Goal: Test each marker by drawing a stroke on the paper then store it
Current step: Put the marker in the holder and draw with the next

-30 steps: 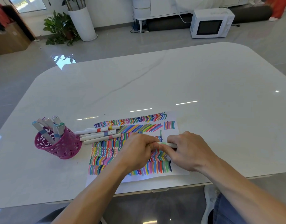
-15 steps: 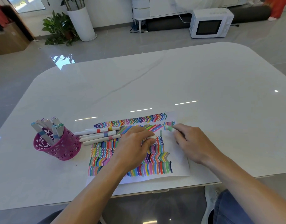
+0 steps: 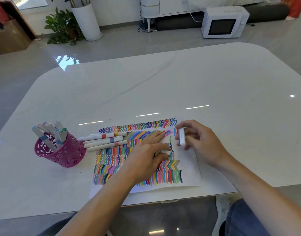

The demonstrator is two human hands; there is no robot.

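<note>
A white sheet of paper (image 3: 189, 169) covered in coloured strokes lies near the table's front edge. My left hand (image 3: 146, 155) rests on the paper and pinches a small white cap (image 3: 165, 152) between thumb and fingers. My right hand (image 3: 197, 142) holds a white marker (image 3: 181, 137) upright over the paper's upper right corner, its tip near the strokes there. Three markers (image 3: 103, 139) lie side by side at the paper's left edge. A pink mesh cup (image 3: 61, 150) at the left holds several more markers.
The white table (image 3: 163, 82) stretches far beyond the paper; its front edge runs just below the sheet. A microwave (image 3: 223, 23), a white planter (image 3: 86, 21) and a low cabinet stand on the floor behind.
The hands pulled apart: the cap came off in my left hand. My right hand carried the marker up to the paper's upper right corner and has now turned it more upright.
</note>
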